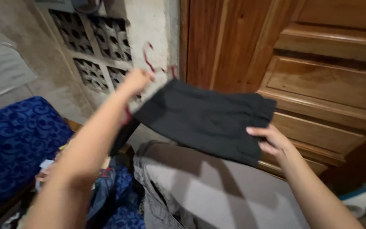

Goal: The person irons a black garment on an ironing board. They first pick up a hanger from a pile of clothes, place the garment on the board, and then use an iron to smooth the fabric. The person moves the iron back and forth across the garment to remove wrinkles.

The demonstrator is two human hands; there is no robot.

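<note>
L hand (137,80) closed, pinching upper-L corner of black folded garment (204,118); a red thread or strap hangs by the wrist. R hand (272,140) grips garment's lower-R edge, thumb on top, fingers under. Garment held flat in the air betw. both hands, tilted, L corner higher.

Rel. to garment: grey cloth (217,191) directly below, apart from it, garment's shadow across it. Wooden door (318,80) behind & to R, close to the R edge. Patterned vent block (94,46) in wall up-L. Blue patterned cushion (13,140) far L & lower. Open air all round garment edges.
</note>
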